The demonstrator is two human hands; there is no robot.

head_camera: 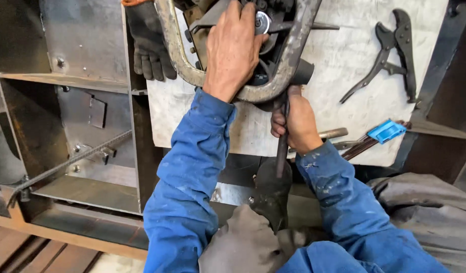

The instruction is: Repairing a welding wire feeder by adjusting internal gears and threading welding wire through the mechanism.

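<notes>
A pale metal plate [339,60] is seen filling the top right, set against a dark steel shelf frame [66,81] at nine o'clock. A rusty curved metal loop [288,55] is held at twelve o'clock, over a black machine part [265,48]. The left hand [235,48] is laid across that part, fingers wrapped around it. The right hand [296,124] is clenched tight on a dark steel bar [282,151] just below the loop. Locking pliers [389,50] are seen at two o'clock, a black glove [149,43] at eleven, a small blue piece [386,131] at three.
</notes>
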